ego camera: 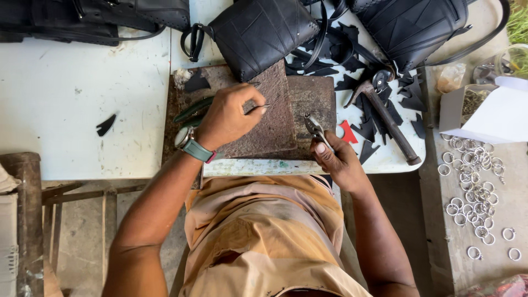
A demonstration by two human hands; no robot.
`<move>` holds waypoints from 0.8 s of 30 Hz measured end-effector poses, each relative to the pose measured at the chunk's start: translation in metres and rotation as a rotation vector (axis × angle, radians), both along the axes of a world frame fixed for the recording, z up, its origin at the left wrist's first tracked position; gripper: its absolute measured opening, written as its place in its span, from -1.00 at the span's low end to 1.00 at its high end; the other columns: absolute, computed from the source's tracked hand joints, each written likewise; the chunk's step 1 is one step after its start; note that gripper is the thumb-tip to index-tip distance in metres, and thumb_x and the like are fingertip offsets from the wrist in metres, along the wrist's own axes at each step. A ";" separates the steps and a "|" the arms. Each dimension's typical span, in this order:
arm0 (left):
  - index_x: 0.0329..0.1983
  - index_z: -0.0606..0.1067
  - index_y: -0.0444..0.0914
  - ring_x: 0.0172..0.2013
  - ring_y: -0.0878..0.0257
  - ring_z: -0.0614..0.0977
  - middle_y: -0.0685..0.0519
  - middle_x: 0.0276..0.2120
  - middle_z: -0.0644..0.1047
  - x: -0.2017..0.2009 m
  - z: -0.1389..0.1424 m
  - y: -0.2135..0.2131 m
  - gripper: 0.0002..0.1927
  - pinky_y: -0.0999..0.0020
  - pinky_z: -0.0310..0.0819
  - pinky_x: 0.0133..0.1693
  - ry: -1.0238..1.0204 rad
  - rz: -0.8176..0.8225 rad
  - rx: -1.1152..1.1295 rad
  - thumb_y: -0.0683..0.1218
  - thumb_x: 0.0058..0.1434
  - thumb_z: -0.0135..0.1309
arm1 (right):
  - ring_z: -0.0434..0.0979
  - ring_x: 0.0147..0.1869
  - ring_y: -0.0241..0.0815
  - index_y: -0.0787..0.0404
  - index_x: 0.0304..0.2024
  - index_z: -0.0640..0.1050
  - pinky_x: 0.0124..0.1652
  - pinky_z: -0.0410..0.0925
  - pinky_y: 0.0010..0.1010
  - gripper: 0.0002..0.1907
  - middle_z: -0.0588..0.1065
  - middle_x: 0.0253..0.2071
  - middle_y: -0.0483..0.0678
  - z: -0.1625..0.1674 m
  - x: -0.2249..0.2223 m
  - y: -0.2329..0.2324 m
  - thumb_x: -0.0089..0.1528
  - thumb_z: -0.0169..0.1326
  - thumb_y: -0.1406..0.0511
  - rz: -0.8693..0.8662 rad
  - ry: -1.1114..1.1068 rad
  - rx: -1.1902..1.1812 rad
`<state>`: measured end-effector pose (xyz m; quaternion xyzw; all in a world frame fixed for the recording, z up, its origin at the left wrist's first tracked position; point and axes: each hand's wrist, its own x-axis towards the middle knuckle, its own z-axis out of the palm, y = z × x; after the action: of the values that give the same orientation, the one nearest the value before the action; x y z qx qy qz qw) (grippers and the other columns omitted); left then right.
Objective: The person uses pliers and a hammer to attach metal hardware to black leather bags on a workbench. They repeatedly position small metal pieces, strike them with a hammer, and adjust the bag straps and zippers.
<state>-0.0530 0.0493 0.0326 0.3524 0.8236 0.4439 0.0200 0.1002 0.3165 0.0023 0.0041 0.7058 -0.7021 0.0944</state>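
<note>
My left hand (228, 115) grips green-handled pliers (192, 110), whose thin metal tip (263, 107) rests on a worn brown work block (275, 124). A watch with a green strap (190, 144) sits on that wrist. My right hand (338, 162) holds a small metal tool or clasp (314, 127) just above the block's right edge. A black leather bag (261, 33) lies at the block's far side.
A hammer (388, 118) lies among several black leather scraps (379, 93) and a red piece (347, 133) to the right. Several metal rings (476, 187) are spread on a grey surface at far right, near a white box (489, 113). More black bags (410, 27) sit along the back.
</note>
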 end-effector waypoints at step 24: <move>-0.23 0.50 -0.33 -0.17 0.24 0.74 -0.04 -0.14 0.63 0.034 0.044 0.033 -0.85 0.44 0.69 -0.15 0.179 -0.048 0.420 -0.34 0.26 0.25 | 0.09 -0.48 -0.44 0.15 -0.18 0.42 -0.55 0.03 -0.58 -0.60 0.20 -0.48 -0.25 0.035 0.000 -0.029 0.36 -0.03 -0.04 0.033 -0.288 -0.293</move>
<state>-0.0195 0.0819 0.0764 0.4062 0.7030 0.5720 -0.1167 0.1003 0.2878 0.0371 0.0790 0.5754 -0.7877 0.2055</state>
